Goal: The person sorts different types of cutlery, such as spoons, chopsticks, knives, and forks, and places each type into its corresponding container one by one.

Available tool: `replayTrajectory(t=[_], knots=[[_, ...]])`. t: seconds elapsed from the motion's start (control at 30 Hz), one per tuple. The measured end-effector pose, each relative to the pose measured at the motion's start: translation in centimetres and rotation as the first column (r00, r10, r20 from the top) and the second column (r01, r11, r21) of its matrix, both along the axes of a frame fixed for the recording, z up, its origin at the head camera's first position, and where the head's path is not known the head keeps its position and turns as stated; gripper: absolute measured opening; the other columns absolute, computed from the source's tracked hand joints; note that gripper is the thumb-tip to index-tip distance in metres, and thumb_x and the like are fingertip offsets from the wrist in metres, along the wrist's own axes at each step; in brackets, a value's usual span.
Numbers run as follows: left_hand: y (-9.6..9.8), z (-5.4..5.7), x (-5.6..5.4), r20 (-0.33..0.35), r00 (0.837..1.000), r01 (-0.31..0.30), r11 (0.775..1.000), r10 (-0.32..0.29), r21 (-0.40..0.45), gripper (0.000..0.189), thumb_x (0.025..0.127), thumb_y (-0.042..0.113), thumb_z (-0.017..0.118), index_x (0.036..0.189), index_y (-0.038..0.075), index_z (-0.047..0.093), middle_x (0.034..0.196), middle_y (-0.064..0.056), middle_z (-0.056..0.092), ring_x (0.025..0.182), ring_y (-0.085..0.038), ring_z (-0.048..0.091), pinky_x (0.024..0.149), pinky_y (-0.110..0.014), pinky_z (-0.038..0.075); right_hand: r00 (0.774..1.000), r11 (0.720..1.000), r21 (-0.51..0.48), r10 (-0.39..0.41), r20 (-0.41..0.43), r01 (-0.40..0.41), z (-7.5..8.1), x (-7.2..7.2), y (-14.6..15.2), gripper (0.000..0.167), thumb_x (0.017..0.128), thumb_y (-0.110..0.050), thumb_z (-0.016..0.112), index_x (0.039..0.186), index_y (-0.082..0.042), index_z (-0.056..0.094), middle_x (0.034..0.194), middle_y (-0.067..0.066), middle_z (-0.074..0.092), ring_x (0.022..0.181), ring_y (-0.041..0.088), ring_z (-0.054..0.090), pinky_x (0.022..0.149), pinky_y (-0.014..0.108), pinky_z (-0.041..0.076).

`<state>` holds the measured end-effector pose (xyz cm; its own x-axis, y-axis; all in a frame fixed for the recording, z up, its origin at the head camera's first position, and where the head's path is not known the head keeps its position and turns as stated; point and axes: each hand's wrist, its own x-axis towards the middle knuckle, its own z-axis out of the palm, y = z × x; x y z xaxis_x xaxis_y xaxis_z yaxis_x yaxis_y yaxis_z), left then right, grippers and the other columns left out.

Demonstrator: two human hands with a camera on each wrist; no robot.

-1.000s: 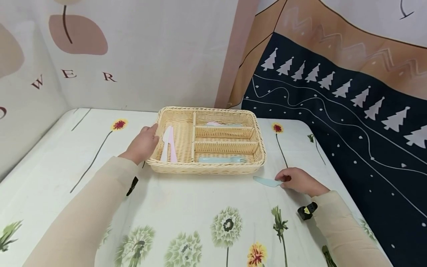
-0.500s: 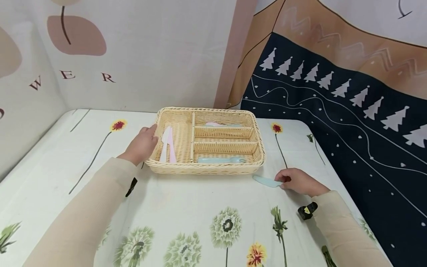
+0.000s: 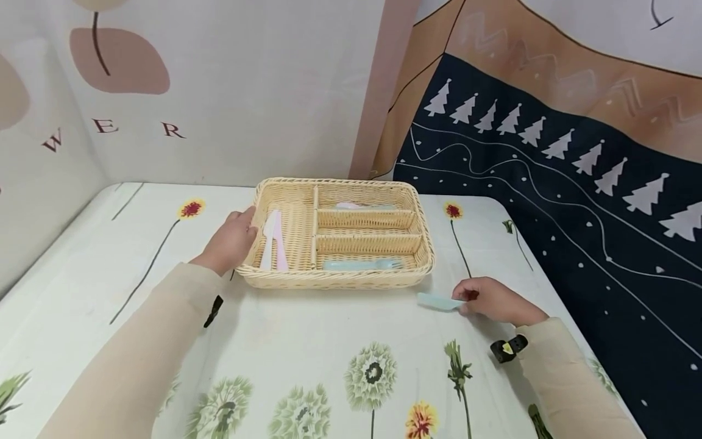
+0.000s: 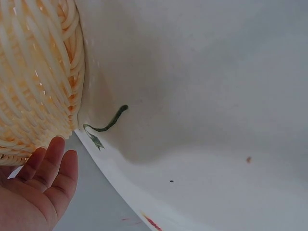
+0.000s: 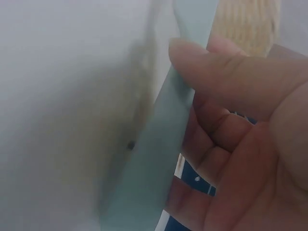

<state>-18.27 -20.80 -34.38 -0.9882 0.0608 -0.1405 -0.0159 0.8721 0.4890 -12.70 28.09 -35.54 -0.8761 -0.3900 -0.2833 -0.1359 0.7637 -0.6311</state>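
A divided wicker basket (image 3: 334, 279) stands near the back of the table. My left hand (image 3: 229, 241) holds its left side at the rim; in the left wrist view, fingers (image 4: 65, 175) lie against the outer wall, and the thumb is hidden there. To the right of the basket's front, my right hand (image 3: 493, 299) pinches a light blue plastic knife (image 3: 437, 301) between thumb and fingers, just above the tablecloth. In the left compartment lie a white knife (image 3: 267, 241) and a pink knife (image 3: 280, 244). A light blue fork (image 3: 362, 264) lies in the front compartment.
Pink and light blue cutlery (image 3: 362, 206), partly hidden, lies in the back compartment. The middle compartment is largely hidden behind its divider (image 3: 368, 244). A flowered tablecloth (image 3: 307, 341) covers the table. Printed curtains (image 3: 247, 91) hang behind and at the right.
The light blue knife has turned a little in my right hand, its free end now showing a different edge. My left hand stays on the basket. The head view has shifted slightly.
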Motion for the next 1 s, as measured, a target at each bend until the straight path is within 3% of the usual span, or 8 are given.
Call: replayTrajectory(t=[0.4,1.0], knots=[[0.0,-0.2,0.0,-0.008,1.000,-0.008,1.000,0.008,-0.001,0.056,0.106,0.016,0.029,0.153,-0.004,0.007,0.145,-0.032,0.025,0.130,-0.044,0.036,0.110,-0.056,0.031,0.982,0.989,-0.038,0.135,-0.133,-0.142,1.3,1.0,-1.6,0.013,0.086,0.002,0.067,0.094,-0.008,0.067,0.088,-0.002,0.059,0.081,0.011,0.050,0.072,0.025,0.046],[0.0,0.0,-0.1,-0.007,1.000,0.006,1.000,-0.006,0.003,0.056,0.106,0.016,0.030,0.152,-0.005,0.007,0.145,-0.033,0.025,0.132,-0.046,0.034,0.110,-0.057,0.030,0.969,0.975,-0.068,0.200,-0.148,-0.211,3.6,2.1,-4.4,0.016,0.088,0.000,0.066,0.094,-0.014,0.064,0.093,-0.004,0.060,0.088,0.013,0.054,0.079,0.031,0.050]])
